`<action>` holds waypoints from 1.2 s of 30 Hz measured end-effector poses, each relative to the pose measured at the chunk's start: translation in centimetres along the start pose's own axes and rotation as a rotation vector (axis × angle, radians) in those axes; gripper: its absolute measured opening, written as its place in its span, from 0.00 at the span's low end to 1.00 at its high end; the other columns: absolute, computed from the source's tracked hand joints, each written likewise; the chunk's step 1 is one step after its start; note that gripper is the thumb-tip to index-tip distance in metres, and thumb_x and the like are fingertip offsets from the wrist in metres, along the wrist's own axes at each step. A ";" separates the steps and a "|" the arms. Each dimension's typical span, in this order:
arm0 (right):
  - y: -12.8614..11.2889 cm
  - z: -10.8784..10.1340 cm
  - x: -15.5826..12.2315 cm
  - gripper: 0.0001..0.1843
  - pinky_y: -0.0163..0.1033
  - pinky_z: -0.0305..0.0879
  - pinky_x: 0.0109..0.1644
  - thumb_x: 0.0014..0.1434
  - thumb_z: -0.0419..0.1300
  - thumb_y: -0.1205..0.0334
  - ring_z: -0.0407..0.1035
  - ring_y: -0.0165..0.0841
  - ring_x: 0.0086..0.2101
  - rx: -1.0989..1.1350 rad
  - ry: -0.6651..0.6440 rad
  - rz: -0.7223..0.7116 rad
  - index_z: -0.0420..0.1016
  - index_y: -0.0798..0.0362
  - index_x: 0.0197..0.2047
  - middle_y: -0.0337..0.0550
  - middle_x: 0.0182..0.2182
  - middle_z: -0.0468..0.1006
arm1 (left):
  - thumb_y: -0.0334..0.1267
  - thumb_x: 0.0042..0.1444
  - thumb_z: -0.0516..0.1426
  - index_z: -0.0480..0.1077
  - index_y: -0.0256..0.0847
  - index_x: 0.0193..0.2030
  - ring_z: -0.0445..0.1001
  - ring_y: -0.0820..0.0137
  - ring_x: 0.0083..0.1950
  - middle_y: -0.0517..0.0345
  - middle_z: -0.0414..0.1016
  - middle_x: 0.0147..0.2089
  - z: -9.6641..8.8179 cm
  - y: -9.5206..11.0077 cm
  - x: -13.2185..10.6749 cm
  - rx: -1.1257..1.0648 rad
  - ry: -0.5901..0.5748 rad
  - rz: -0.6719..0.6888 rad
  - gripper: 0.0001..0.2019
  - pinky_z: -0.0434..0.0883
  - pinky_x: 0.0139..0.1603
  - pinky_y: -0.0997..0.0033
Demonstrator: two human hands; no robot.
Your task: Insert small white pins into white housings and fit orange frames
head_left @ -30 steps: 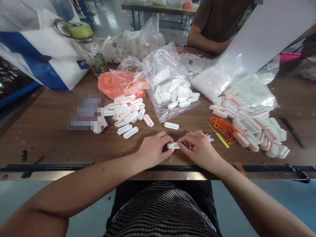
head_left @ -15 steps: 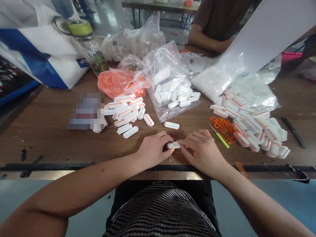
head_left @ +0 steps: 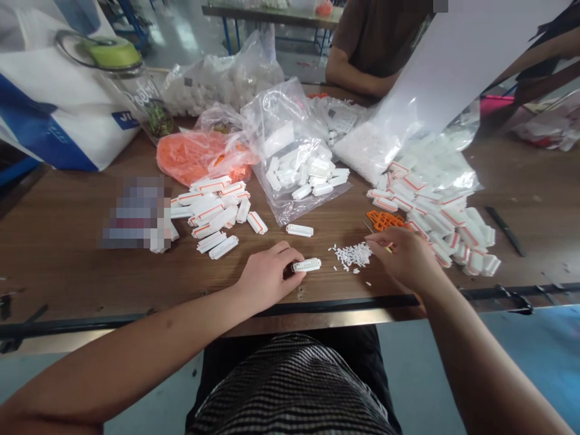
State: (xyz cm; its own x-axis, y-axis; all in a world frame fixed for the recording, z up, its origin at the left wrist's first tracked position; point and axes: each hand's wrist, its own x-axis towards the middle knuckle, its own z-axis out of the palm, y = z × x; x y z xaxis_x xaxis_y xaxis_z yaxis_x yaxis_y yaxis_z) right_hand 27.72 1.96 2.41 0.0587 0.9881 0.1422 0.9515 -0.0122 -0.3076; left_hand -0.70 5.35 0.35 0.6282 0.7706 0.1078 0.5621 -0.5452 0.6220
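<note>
A small white plastic housing (head_left: pixel 307 265) with a row of slots along its top is held at its left end by my left hand (head_left: pixel 269 272), thumb and fingers closed around it. My right hand (head_left: pixel 405 257) is at the right edge of a pile of tiny white pieces (head_left: pixel 353 255), its fingers curled together. What those fingers hold, if anything, is hidden. Beneath the right hand a bit of a green handle (head_left: pixel 388 249) shows, with a thin metal shaft beside the fingertips. One more white housing (head_left: pixel 299 230) lies just beyond my left hand.
White housings with orange strips (head_left: pixel 212 208) lie heaped at left, with another heap (head_left: pixel 435 211) at right beside orange frames (head_left: pixel 384 220). Behind are a clear bag of white housings (head_left: pixel 294 151), an orange bag (head_left: pixel 199 154) and a bottle (head_left: pixel 131 84). A co-worker's arm (head_left: pixel 357 78) rests opposite.
My right hand has left the white housing and moved right, uncovering the pile of tiny white pieces. The left hand keeps its hold. The whole view has shifted slightly.
</note>
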 end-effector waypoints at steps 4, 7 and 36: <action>1.1 -0.5 0.8 0.12 0.39 0.60 0.36 0.55 0.56 0.58 0.74 0.38 0.31 -0.072 -0.118 0.035 0.80 0.49 0.28 0.42 0.30 0.83 | 0.37 0.57 0.60 0.73 0.42 0.40 0.69 0.73 0.30 0.61 0.72 0.37 0.0 0.0 0.0 -0.005 0.001 0.001 0.05 0.67 0.33 0.70; 0.4 -0.5 1.3 0.13 0.37 0.56 0.31 0.54 0.54 0.58 0.72 0.35 0.26 -0.115 -0.206 0.097 0.79 0.50 0.26 0.40 0.23 0.80 | 0.36 0.57 0.60 0.73 0.42 0.41 0.69 0.74 0.30 0.61 0.73 0.37 0.0 0.0 0.0 -0.002 0.003 0.004 0.05 0.67 0.34 0.70; 2.2 -1.5 2.3 0.09 0.37 0.65 0.35 0.53 0.58 0.63 0.75 0.35 0.30 0.014 -0.306 0.009 0.81 0.50 0.29 0.39 0.27 0.83 | 0.36 0.57 0.60 0.73 0.43 0.41 0.68 0.74 0.30 0.63 0.71 0.36 0.0 0.0 0.1 -0.002 -0.001 -0.008 0.05 0.65 0.32 0.71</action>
State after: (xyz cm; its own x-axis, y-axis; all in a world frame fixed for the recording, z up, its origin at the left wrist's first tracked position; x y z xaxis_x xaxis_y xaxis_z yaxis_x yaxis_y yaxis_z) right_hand 30.42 4.00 3.50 -0.0291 0.9883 -0.1498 0.9469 -0.0208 -0.3210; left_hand -0.69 5.44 0.37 0.6247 0.7742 0.1020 0.5655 -0.5386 0.6247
